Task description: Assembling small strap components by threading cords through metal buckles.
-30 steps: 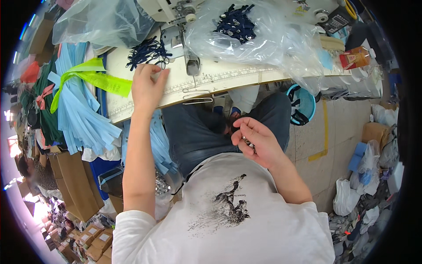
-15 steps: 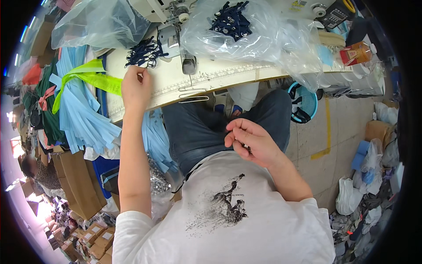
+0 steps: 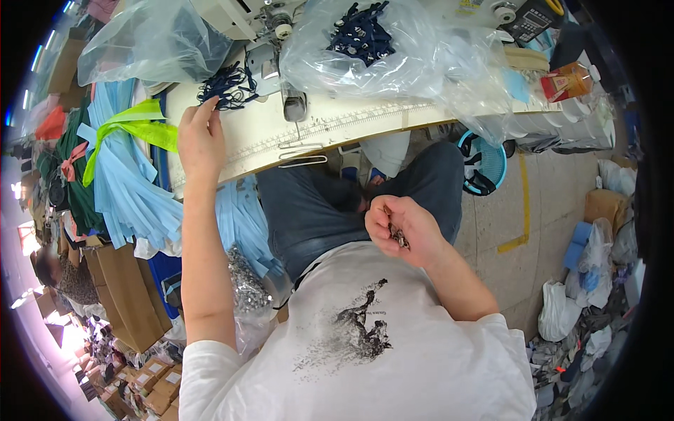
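Note:
My left hand (image 3: 200, 140) reaches onto the cream sewing table (image 3: 337, 130), its fingertips touching a tangle of dark blue cords (image 3: 228, 85) beside the sewing machine (image 3: 270, 42). My right hand (image 3: 400, 226) is curled over my lap against the white shirt, cupping several small dark metal pieces (image 3: 399, 235). A clear plastic bag (image 3: 379, 49) with more dark blue cords lies on the table beyond the machine's needle.
Stacks of light blue fabric strips (image 3: 126, 175) tied with a yellow-green band hang at the left. Cardboard boxes (image 3: 130, 302) stand below them. A bag of small metal parts (image 3: 246, 288) sits by my left side. A blue basket (image 3: 484, 165) and white bags (image 3: 562, 309) lie on the floor at right.
My left hand has slid further up the table to the dark cords. My right hand has closed more and drawn nearer my body with the small pieces.

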Tool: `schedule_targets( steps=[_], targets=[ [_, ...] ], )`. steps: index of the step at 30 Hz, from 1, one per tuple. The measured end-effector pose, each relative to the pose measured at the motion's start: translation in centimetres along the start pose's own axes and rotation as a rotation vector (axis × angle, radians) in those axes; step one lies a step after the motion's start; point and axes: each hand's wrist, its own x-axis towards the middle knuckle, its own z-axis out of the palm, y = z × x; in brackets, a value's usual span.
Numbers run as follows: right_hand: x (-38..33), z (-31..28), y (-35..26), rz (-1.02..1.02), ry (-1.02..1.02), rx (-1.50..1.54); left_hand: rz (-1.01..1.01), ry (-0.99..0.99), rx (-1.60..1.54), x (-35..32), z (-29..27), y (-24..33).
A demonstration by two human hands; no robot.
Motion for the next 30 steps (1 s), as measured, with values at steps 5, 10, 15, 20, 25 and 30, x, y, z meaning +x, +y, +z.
schedule_targets(
  steps=[5, 10, 15, 20, 25, 30],
  targets=[
    [0.2, -0.3, 0.0, -0.031, -0.009, -0.142, -0.014, 0.029, 0.024, 0.6, -0.4, 0.3],
    [0.0, 0.5, -0.2, -0.051, 0.019, -0.225, 0.166, 0.095, 0.219, 1.4, -1.5, -0.6],
    [-0.4, 0.0, -0.2, -0.044, -0.034, -0.322, 0.022, 0.101, 0.202, 2.0, -3.1, 0.3],
    [-0.6, 0.3, -0.3, -0.154, -0.018, -0.138, -0.113, 0.14, -0.476, -0.1, -3.6, 2.3],
    [-0.7, 0.0, -0.6, -0.265, -0.009, -0.145, -0.388, -0.224, -1.271, -6.6, -4.7, 9.2],
    [-0.9, 0.6, -0.8, -0.364, -0.003, -0.185, -0.439, -0.442, -1.372, -10.9, -4.4, 12.6]
  ],
)
